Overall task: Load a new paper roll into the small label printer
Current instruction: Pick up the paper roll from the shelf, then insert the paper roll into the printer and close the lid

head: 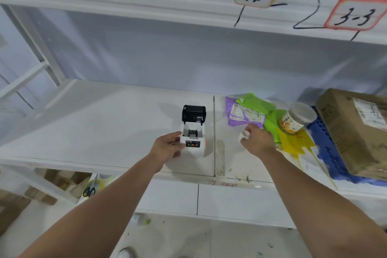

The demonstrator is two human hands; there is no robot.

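Both my forearms are bare from the bottom of the view up to the wrists, with no sleeve, cuff or glove showing on either. My left hand and my right hand carry no watch, band or ring that I can make out. At the bottom edge the rounded white toe of my shoe shows.

White metal shelving fills frame; pale wall behind, speckled light floor at bottom; even, diffuse lighting.
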